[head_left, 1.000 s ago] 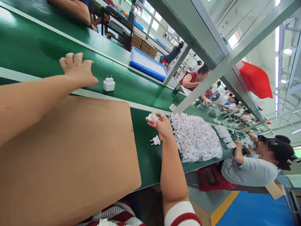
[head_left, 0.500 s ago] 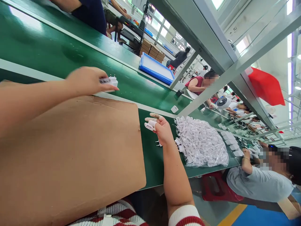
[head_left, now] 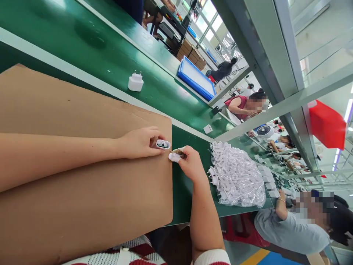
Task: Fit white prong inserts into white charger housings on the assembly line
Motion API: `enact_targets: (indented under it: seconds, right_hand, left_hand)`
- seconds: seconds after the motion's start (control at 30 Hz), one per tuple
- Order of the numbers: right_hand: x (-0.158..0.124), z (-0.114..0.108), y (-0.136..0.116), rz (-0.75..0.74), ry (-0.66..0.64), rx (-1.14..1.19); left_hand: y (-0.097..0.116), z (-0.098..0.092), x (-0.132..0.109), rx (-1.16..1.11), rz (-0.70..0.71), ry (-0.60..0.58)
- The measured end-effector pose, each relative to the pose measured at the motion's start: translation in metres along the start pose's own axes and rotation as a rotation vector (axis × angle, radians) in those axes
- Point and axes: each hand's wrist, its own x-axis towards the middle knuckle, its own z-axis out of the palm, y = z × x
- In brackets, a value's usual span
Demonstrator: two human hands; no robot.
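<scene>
My left hand (head_left: 142,142) is closed round a white charger housing (head_left: 163,144) above the cardboard sheet. The housing's open end faces right and shows a green circuit board inside. Just right of it, my right hand (head_left: 190,162) pinches a small white plastic piece (head_left: 174,157), its exact shape partly hidden by the fingers. The two parts are close but apart. White coverings appear to be on some right fingertips. A closed white plug charger (head_left: 135,81) stands on the green surface beyond the cardboard, pins up.
The brown cardboard sheet (head_left: 91,206) covers the near bench. A clear bag of white plastic parts (head_left: 239,176) lies right, with plug pieces (head_left: 213,175) beside it. Farther off are a blue-rimmed tray (head_left: 197,79), a metal post (head_left: 234,86) and a seated co-worker (head_left: 292,224).
My left hand has set the plug charger on the green surface and come back toward my right hand, holding the open housing. The view has shifted slightly.
</scene>
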Motion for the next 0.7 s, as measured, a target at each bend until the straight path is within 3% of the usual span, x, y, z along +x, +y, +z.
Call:
enact_targets:
  seconds: [0.13,0.3,0.4,0.7]
  right_hand:
    - [0.005,0.005,-0.009,-0.134,0.33,0.055]
    - [0.001,0.017,-0.027,-0.353,0.175,-0.159]
    - [0.002,0.024,-0.03,-0.402,0.126,-0.291]
    - [0.015,0.028,-0.028,-0.456,0.216,-0.358]
  left_hand:
    - [0.0,0.0,0.002,-0.033,-0.005,-0.022]
    - [-0.001,0.004,0.004,-0.046,-0.004,-0.023]
    - [-0.002,0.005,0.004,-0.05,0.006,-0.022]
    - [0.007,0.001,0.002,-0.008,-0.048,-0.043]
